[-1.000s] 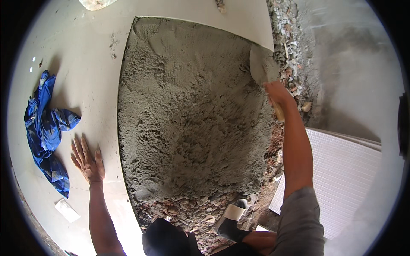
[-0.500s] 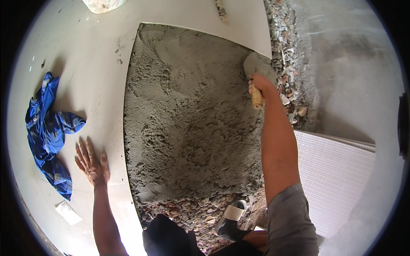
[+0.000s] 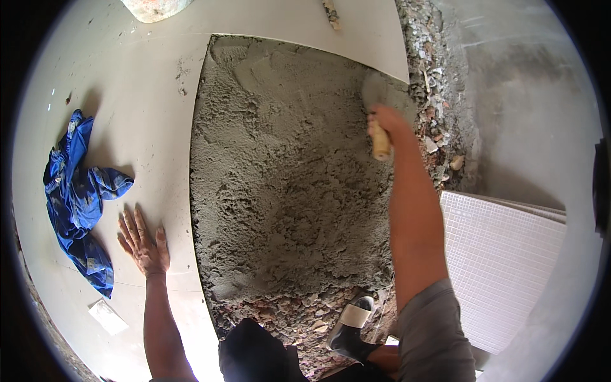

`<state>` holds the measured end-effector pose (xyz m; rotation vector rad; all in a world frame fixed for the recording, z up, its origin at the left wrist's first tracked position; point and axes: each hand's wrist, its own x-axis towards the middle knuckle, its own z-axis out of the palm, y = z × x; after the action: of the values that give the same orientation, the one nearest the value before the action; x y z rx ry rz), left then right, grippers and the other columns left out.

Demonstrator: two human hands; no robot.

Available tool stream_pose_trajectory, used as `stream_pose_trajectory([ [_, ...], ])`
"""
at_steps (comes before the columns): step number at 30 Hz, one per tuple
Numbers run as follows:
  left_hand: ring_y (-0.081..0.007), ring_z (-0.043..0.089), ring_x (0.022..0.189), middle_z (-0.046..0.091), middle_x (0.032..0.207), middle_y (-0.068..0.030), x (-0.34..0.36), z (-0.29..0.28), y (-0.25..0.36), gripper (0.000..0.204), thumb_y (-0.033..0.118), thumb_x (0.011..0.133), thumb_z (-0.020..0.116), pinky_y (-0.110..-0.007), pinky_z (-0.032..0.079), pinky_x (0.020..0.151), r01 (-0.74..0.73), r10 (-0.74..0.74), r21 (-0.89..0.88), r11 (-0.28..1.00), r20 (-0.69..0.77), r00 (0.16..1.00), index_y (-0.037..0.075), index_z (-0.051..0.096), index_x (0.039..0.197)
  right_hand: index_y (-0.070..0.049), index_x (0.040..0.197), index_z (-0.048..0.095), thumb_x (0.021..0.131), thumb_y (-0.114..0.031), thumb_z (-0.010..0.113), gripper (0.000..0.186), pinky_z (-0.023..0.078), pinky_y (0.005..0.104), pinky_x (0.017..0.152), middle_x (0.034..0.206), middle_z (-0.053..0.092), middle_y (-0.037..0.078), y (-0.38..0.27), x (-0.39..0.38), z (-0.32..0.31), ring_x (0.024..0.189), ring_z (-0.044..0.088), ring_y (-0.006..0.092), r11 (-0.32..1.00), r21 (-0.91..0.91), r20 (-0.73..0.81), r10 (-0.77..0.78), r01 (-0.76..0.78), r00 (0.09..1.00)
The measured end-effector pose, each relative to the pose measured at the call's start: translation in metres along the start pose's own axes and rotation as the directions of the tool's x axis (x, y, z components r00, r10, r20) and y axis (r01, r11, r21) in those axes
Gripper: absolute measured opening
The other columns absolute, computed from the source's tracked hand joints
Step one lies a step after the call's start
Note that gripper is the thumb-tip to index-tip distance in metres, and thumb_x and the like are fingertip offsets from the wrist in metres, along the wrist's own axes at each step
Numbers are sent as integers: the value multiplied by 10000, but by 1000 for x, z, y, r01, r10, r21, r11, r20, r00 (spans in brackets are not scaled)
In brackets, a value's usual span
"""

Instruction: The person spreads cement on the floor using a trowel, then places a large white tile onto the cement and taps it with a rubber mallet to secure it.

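My left hand (image 3: pixel 144 248) lies open with fingers spread on the large pale floor tile (image 3: pixel 167 146), just right of a crumpled blue cloth (image 3: pixel 83 184). My right hand (image 3: pixel 386 127) grips the wooden handle of a trowel (image 3: pixel 374 92), its blade blurred against the wet grey mortar bed (image 3: pixel 286 178) near the far right corner. The mortar is smoother toward the far side and rougher toward me, bordered by tile on the left and far sides.
A rubble strip (image 3: pixel 428 83) runs beside a grey concrete surface (image 3: pixel 509 114). Square-patterned tiles (image 3: pixel 503 267) lie stacked at lower right, a small white packet (image 3: pixel 108 316) at left, a pale container (image 3: pixel 153 6) at top. My sandalled foot (image 3: pixel 347 328) rests on rubble (image 3: pixel 305 312).
My right hand has moved the trowel leftward and a little upward along the mortar's far right corner. My left hand still rests flat on the tile; the view has shifted slightly.
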<state>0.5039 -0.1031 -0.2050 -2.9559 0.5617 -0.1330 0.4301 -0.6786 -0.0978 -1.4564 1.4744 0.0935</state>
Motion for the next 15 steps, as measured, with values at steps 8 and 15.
stream_pose_trajectory([
  [8, -254, 84, 1448, 148, 1565, -64, 0, 1, -1, 724, 628, 924, 264, -465, 4, 1157, 9, -10, 19, 1000, 22, 1000, 182, 227, 1492, 51, 1008, 632, 917, -308, 426, 424, 500, 472, 799, 978, 647, 242, 8, -2, 29, 925, 628, 377, 504, -808, 141, -336, 304, 931],
  [15, -262, 75, 1448, 139, 1567, -55, 2, -4, 1, 702, 620, 930, 241, -476, 1, 1152, 1, 1, -38, 999, 28, 1000, 208, 204, 1498, 35, 1034, 645, 891, -262, 435, 391, 485, 456, 835, 1042, 631, 257, 44, 42, -87, 965, 618, 375, 108, -981, 122, -315, 163, 941],
])
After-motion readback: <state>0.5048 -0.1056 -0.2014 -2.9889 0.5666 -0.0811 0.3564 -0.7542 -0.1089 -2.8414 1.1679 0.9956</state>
